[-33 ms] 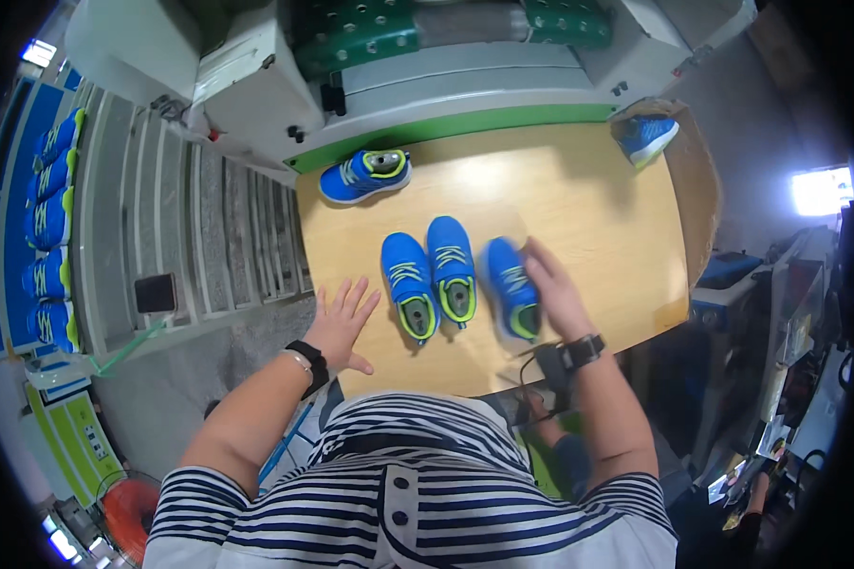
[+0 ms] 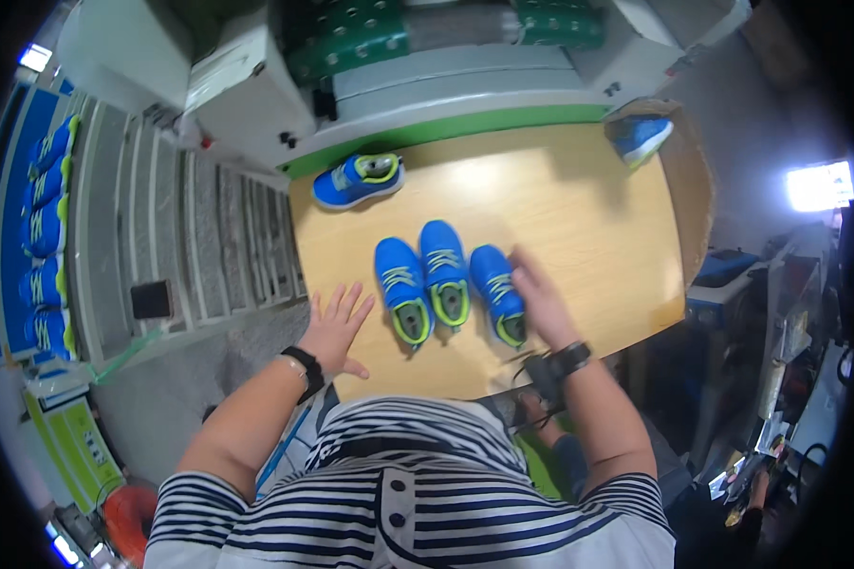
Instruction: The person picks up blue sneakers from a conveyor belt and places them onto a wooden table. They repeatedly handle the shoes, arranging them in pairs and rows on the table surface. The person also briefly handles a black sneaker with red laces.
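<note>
A pale grey machine (image 2: 465, 90) with a perforated green roller looms over the far edge of a wood-topped worktable (image 2: 560, 199), where a person in a navy-and-white striped shirt (image 2: 503, 517) stands with both bare hands among blue sneakers, a row of similar shoes (image 2: 46, 218) lined up at far left beyond a slatted frame (image 2: 131, 213). The left hand (image 2: 330, 332), fingers spread wide and holding nothing, hovers or rests at the table's near left corner; the right hand (image 2: 544, 299) lies along the outer side of the right-hand sneaker (image 2: 491, 275), its fingers close together and its thumb hidden, so a firm hold cannot be told. That shoe sits mid-table, toe pointing away from the wearer, just beside the middle sneaker (image 2: 438, 247) and the left-hand sneaker (image 2: 396, 270); another blue sneaker (image 2: 346, 185) stands near the machine at upper left, and one more (image 2: 645, 142) at the upper right corner. Each shoe looks light and hard to break, with a soft, yielding upper over a firmer white sole, best taken around the midfoot or by the heel collar rather than by the thin, pale yellow-green laces (image 2: 500, 287)
</note>
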The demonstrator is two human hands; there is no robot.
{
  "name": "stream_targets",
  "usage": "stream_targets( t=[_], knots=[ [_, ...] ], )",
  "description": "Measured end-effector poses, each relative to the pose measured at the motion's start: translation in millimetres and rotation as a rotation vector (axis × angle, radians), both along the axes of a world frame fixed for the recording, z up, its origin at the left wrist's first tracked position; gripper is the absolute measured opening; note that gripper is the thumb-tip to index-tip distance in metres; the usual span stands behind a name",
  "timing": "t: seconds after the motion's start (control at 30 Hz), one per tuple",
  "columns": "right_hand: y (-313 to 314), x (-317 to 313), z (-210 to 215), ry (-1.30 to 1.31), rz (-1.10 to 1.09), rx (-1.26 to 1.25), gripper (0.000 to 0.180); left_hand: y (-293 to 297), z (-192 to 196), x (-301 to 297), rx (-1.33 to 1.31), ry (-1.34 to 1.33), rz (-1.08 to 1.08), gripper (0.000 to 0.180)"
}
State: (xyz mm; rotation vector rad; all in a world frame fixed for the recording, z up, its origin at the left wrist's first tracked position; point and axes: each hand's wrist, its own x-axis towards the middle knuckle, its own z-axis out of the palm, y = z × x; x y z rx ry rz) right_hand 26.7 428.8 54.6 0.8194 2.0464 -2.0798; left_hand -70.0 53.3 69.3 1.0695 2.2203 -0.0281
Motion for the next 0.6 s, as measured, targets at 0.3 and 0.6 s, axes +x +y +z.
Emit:
stream_targets(
  t=[0.3, 0.6],
  knots=[
    [206.9, -105.3, -1.8, 0.096, -0.354, 1.067, 0.047, 1.5, 0.8, -2.6, -0.002, 0.016, -0.030, 0.140],
    [268.5, -152.1, -22.8, -0.287, -0.236, 1.536, 0.100, 1.7, -1.0, -4.0, -0.036, -0.020, -0.022, 0.135]
  ],
)
